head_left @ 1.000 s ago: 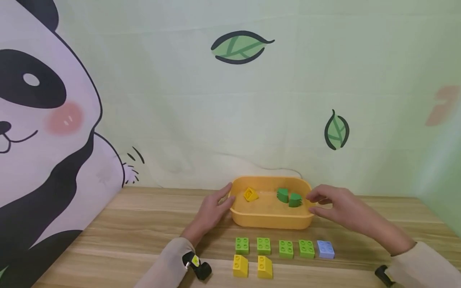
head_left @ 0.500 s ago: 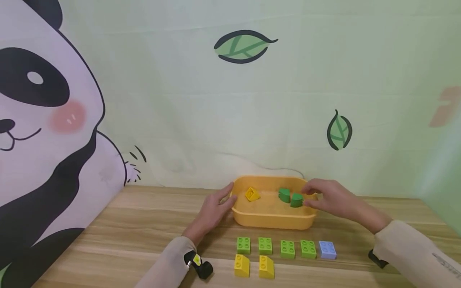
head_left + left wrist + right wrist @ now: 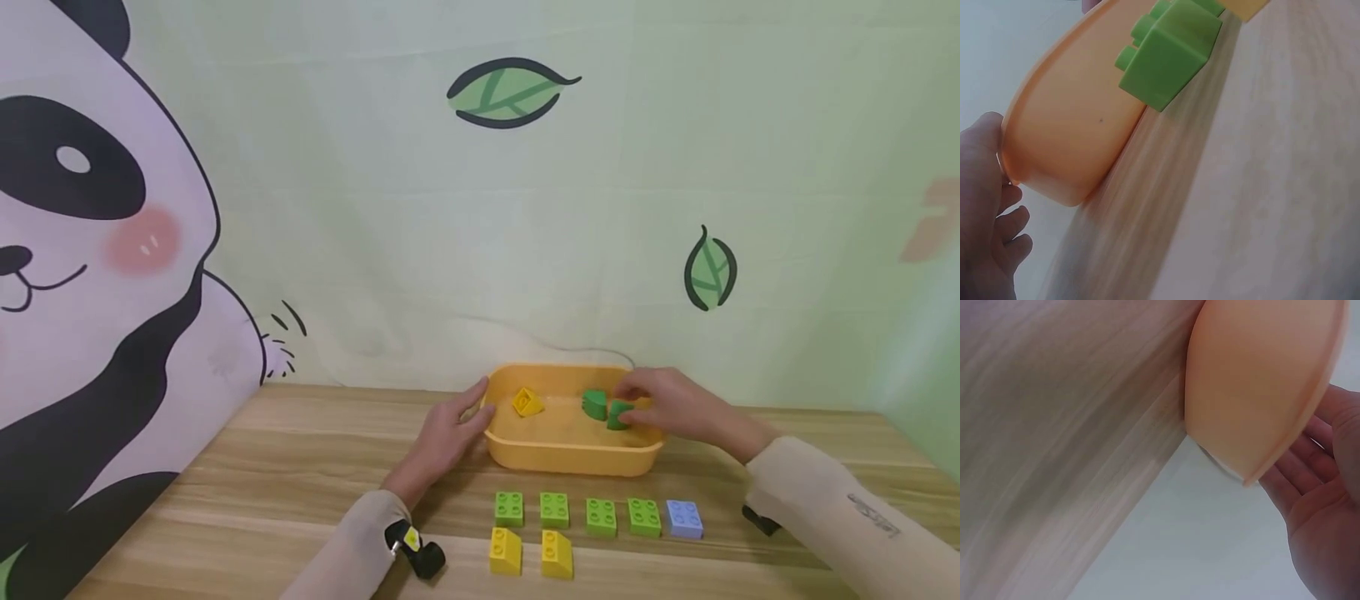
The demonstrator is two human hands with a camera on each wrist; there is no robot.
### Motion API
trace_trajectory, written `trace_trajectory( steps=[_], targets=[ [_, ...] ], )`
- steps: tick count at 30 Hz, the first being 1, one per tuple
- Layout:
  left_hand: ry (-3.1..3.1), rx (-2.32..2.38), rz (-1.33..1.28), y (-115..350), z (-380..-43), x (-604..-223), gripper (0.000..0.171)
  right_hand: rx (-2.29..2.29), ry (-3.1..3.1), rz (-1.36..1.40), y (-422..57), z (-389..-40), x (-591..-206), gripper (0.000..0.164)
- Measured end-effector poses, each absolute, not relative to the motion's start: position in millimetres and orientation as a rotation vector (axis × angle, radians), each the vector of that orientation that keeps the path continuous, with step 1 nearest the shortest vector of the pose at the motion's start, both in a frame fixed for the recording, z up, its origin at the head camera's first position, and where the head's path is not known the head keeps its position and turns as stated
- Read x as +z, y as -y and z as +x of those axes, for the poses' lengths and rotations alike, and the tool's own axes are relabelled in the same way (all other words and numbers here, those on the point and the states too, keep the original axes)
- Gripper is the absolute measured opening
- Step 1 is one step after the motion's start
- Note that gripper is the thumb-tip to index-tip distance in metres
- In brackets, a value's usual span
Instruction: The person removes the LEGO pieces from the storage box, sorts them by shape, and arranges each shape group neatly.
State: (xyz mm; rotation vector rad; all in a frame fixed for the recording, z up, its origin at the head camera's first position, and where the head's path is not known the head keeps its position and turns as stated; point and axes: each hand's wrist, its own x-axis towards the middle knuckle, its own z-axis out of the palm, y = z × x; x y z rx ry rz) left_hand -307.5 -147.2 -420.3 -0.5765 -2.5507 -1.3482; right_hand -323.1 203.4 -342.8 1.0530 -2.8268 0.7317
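My left hand (image 3: 448,429) holds the left end of an orange plastic tub (image 3: 573,458), thumb over the rim, other fingers along the outside in the left wrist view. My right hand (image 3: 678,406) reaches over the tub's right rim. Its thumb tip overlaps the nearer of two dark green rounded bricks (image 3: 617,418), with the forefinger apart from the thumb above that brick. The other dark green brick (image 3: 595,405) lies beside it on its side. A yellow slope brick (image 3: 527,402) lies tipped in the tub's left part. The tub wall hides my right fingertips in the right wrist view.
In front of the tub, a row of several light green bricks (image 3: 601,517) ends with a blue brick (image 3: 684,518). Two yellow slope bricks (image 3: 506,551) stand nearer me on the wooden table (image 3: 300,467). A printed cloth wall (image 3: 375,250) rises close behind the tub.
My right hand has moved left from outside the tub's right rim, in over the dark green bricks. The left hand stays at the tub, and the bricks keep their places.
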Motion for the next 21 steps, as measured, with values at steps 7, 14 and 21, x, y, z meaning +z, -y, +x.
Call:
trace_trajectory(
  steps=[7, 14, 21],
  targets=[
    [2.554, -1.348, -0.579, 145, -309, -420, 0.055, 0.613, 2.851, 1.063, -196, -335, -350, 0.019],
    [2.558, -1.353, -0.575, 144, -308, -418, 0.058, 0.548, 2.873, 1.043, -190, -340, -353, 0.014],
    [2.550, -1.348, -0.573, 146, -307, -420, 0.057, 0.585, 2.871, 1.104, -188, -338, -356, 0.016]
  ],
)
